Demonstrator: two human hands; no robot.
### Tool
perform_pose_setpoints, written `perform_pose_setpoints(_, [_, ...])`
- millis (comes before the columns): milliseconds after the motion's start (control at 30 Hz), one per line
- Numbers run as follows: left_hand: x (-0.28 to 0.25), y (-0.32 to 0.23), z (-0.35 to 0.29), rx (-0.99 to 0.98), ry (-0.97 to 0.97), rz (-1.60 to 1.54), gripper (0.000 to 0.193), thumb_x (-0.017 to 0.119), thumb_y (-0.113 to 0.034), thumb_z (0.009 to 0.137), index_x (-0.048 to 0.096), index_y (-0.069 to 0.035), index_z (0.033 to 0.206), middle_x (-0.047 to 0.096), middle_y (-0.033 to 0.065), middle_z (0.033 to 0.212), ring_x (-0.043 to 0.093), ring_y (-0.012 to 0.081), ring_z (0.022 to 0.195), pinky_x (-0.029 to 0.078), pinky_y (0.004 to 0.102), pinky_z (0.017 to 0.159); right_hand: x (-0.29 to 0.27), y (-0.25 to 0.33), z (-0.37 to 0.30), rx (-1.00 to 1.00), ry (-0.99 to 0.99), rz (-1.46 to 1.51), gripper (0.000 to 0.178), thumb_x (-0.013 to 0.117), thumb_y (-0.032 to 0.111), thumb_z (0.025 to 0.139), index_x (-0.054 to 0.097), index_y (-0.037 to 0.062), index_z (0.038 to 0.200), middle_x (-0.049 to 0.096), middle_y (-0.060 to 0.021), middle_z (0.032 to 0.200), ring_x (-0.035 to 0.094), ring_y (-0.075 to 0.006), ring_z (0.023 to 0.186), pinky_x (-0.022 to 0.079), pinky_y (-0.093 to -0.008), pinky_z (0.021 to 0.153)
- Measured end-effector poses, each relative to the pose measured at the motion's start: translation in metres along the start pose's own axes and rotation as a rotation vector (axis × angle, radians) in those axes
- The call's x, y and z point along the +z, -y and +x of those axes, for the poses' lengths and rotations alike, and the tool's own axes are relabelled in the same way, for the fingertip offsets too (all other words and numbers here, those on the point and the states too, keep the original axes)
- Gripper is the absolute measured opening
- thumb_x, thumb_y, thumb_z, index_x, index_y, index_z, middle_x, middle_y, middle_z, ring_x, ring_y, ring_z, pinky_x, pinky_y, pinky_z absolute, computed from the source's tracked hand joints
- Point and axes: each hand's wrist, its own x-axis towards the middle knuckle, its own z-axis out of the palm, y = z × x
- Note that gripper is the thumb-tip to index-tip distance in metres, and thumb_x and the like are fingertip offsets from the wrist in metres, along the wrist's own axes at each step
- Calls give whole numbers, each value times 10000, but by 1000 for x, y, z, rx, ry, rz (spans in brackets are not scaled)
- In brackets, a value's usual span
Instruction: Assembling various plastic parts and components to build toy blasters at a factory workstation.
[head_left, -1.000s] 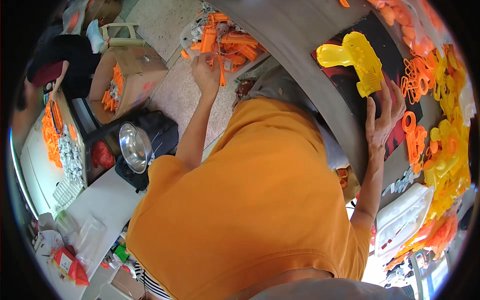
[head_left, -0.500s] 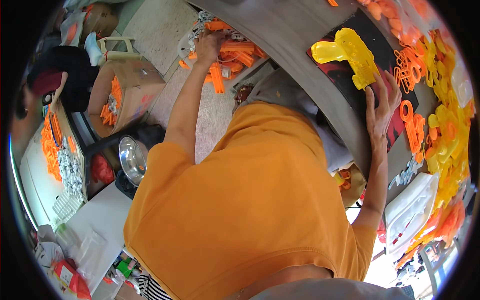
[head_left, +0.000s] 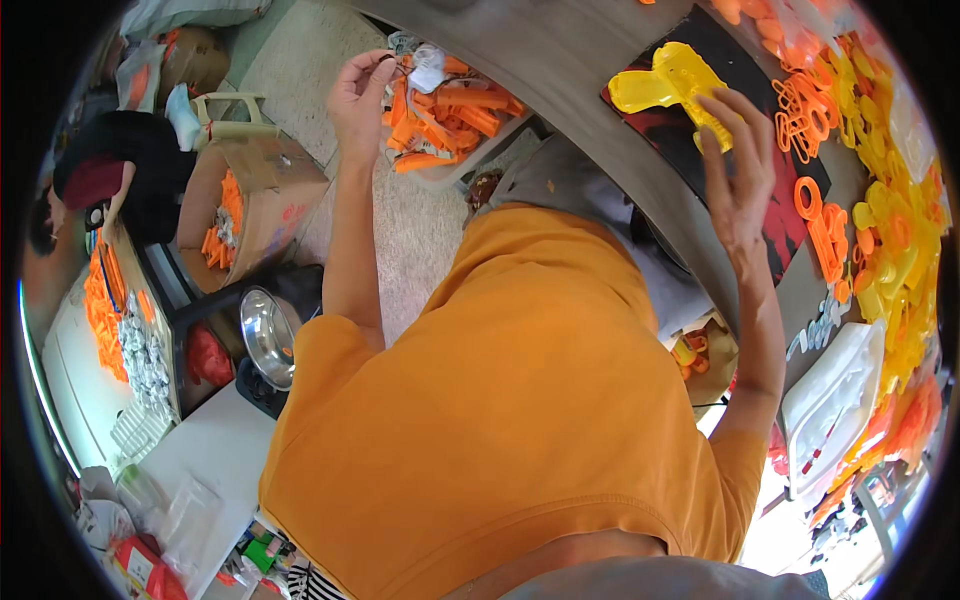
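Yellow shell (head_left: 680,76) beneath right hand (head_left: 741,165), grip apart, left hand (head_left: 357,102) lifted off orange parts (head_left: 438,128), clamped on dark wire (head_left: 388,59)

The yellow pistol-shaped shell (head_left: 675,82) was smooth, glossy plastic, slightly translucent, and the mat (head_left: 702,28) under it was dull and smooth. The worktop (head_left: 545,65) looked matt. The orange parts (head_left: 440,122) were smooth plastic with a soft sheen. The bowl (head_left: 264,335) was polished, mirror-bright metal, the carton (head_left: 285,195) matt cardboard, the shirt (head_left: 500,380) matt cloth, the tray (head_left: 832,395) smooth white plastic, and the bag (head_left: 192,520) clear, crinkled film.
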Motion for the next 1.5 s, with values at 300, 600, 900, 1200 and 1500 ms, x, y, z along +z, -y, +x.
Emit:
perform_pose_setpoints(300, [43,-120,-5,78,221,78,154,653,46,863,678,6,1010,673,64,981,629,122,900,481,230,830,54,94,58,121,10,867,356,596,83,924,542,38,1273,636,-113,1107,611,-211,1077,484,-309,918])
perform_pose_setpoints(600, [143,-173,-1,490,433,-81,150,696,-11,788,690,-12,938,545,132,1261,484,244,1188,362,380,1025,17,81,63,178,-22,1254,160,634,93,931,606,-6,1054,708,-80,959,664,-104,913,521,-247,746])
perform_pose_setpoints(900, [237,-60,56,482,816,233,401,697,-329,860,647,-74,1164,561,105,1274,503,262,1184,372,412,1014,-92,20,4,625,-408,1083,235,525,180,984,607,-22,1073,591,-29,643,536,-108,570,474,-283,684])
perform_pose_setpoints(1200, [279,-39,42,462,925,507,420,738,-293,834,571,-63,1142,597,86,1174,543,237,1132,399,379,978,-111,-38,-16,746,31,181,142,626,140,917,630,8,971,646,-52,748,628,-108,667,503,-251,623])
perform_pose_setpoints(1500, [309,-54,19,-63,940,91,283,658,-24,837,579,-25,1108,687,96,948,666,199,892,505,308,824,-48,-59,-11,834,104,148,199,679,172,868,654,-20,912,682,-61,743,639,-113,651,500,-259,618])
